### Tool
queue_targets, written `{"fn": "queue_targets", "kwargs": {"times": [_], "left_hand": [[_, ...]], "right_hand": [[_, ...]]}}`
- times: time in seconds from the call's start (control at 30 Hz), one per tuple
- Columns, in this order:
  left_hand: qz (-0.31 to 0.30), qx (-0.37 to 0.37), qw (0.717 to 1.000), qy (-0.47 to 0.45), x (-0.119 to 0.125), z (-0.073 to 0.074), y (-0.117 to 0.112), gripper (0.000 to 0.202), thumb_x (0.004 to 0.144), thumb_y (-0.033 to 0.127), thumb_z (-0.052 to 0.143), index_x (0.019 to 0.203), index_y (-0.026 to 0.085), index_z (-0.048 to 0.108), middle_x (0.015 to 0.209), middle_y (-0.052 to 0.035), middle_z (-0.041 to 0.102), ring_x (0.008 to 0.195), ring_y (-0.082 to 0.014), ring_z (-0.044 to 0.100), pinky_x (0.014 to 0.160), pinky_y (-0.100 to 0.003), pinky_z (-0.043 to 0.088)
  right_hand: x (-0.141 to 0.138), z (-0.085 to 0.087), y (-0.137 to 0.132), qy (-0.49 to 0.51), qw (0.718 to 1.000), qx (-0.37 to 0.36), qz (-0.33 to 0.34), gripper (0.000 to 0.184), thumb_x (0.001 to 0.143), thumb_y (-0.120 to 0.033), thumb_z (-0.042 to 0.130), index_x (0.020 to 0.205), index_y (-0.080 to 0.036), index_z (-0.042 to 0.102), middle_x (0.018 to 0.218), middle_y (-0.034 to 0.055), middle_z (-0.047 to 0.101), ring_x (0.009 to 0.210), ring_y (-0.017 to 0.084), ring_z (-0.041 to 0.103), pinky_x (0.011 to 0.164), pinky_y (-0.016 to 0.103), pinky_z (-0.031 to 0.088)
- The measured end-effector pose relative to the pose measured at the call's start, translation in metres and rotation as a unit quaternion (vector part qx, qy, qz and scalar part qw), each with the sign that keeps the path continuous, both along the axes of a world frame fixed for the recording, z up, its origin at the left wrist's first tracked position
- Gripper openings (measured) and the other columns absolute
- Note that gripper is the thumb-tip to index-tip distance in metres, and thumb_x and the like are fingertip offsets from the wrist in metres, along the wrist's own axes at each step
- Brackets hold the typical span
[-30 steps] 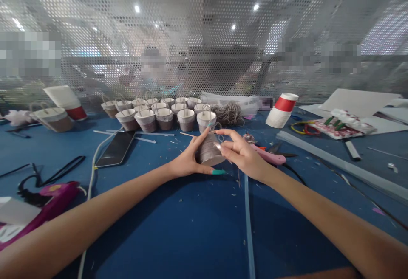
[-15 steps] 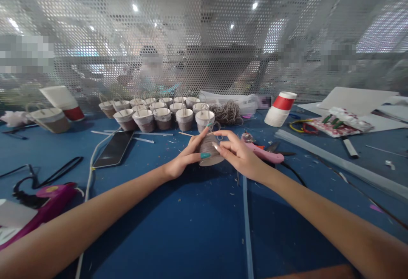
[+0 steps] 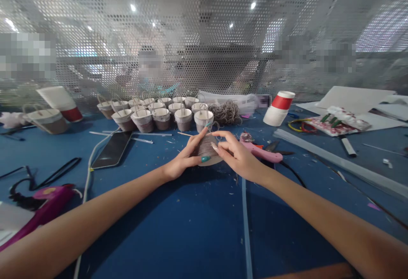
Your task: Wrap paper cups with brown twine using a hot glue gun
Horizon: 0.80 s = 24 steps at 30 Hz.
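Observation:
A small paper cup wrapped in grey-brown twine [image 3: 206, 149] stands upside down on the blue table [image 3: 178, 228] between both hands. My left hand [image 3: 185, 158] curls round its left side, thumb and fingers pressed on it. My right hand [image 3: 236, 153] holds the cup's right side, with the forefinger and thumb pinched at the top where a thin loop of twine sticks up. Just behind stands a cluster of several similar twine-wrapped cups [image 3: 159, 115] with thin handles.
A tangle of twine [image 3: 227, 112], a stack of red-and-white paper cups [image 3: 278, 110], a pink glue gun [image 3: 261, 152] and scissors lie right of the hands. A phone [image 3: 112, 150], white cable and magenta glue gun [image 3: 41, 209] lie left. A perforated metal screen [image 3: 204, 37] closes the back.
My left thumb has moved up from the cup's base onto its side, and the cup has turned slightly between the hands. Both hands stay on the cup in the same spot.

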<state>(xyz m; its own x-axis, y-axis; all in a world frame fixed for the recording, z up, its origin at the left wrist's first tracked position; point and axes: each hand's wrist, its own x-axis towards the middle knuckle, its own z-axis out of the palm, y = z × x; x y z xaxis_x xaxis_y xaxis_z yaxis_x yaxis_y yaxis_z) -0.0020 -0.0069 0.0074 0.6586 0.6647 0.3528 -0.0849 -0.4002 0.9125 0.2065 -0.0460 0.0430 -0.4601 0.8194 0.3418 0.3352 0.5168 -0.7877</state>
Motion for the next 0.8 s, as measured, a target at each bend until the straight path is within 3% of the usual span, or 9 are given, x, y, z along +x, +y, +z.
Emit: {"fn": "queue_targets", "kwargs": {"times": [0.13,0.33,0.53,0.8], "left_hand": [[0.001,-0.002,1.0,0.002,0.0,0.0,0.0,0.077,0.08,0.025,0.056,0.148,0.04,0.023,0.159,0.0047,0.019,0.144,-0.0341,0.016,0.117,-0.054,0.012],[0.005,-0.013,1.0,-0.003,0.0,-0.001,0.001,0.076,0.081,0.026,0.055,0.149,0.037,0.022,0.157,0.0021,0.023,0.144,-0.0335,0.017,0.117,-0.053,0.013],[0.011,-0.039,0.999,-0.013,0.0,-0.001,0.0,0.074,0.08,0.028,0.057,0.147,0.036,0.027,0.152,-0.0009,0.033,0.142,-0.034,0.024,0.116,-0.056,0.016],[0.012,-0.056,0.998,-0.011,0.001,0.001,-0.002,0.074,0.079,0.027,0.057,0.147,0.033,0.027,0.15,-0.0029,0.036,0.141,-0.0347,0.026,0.115,-0.057,0.017]], "right_hand": [[0.0,-0.002,0.0,-0.009,1.0,0.024,-0.005,0.031,0.097,-0.027,0.039,0.127,-0.018,0.036,0.06,-0.008,0.04,0.049,0.01,0.033,0.048,0.026,0.027],[0.002,-0.012,0.003,-0.046,0.989,0.14,-0.02,0.031,0.096,-0.02,0.039,0.126,-0.014,0.037,0.061,-0.0086,0.036,0.051,0.009,0.038,0.053,0.026,0.031],[0.002,-0.013,0.003,-0.045,0.987,0.15,-0.042,0.027,0.096,-0.02,0.038,0.122,-0.013,0.039,0.059,-0.0087,0.036,0.049,0.009,0.038,0.052,0.026,0.031],[-0.002,-0.016,0.003,-0.055,0.98,0.177,-0.069,0.026,0.094,-0.017,0.038,0.12,-0.015,0.04,0.061,-0.0074,0.039,0.052,0.01,0.042,0.056,0.026,0.036]]}}
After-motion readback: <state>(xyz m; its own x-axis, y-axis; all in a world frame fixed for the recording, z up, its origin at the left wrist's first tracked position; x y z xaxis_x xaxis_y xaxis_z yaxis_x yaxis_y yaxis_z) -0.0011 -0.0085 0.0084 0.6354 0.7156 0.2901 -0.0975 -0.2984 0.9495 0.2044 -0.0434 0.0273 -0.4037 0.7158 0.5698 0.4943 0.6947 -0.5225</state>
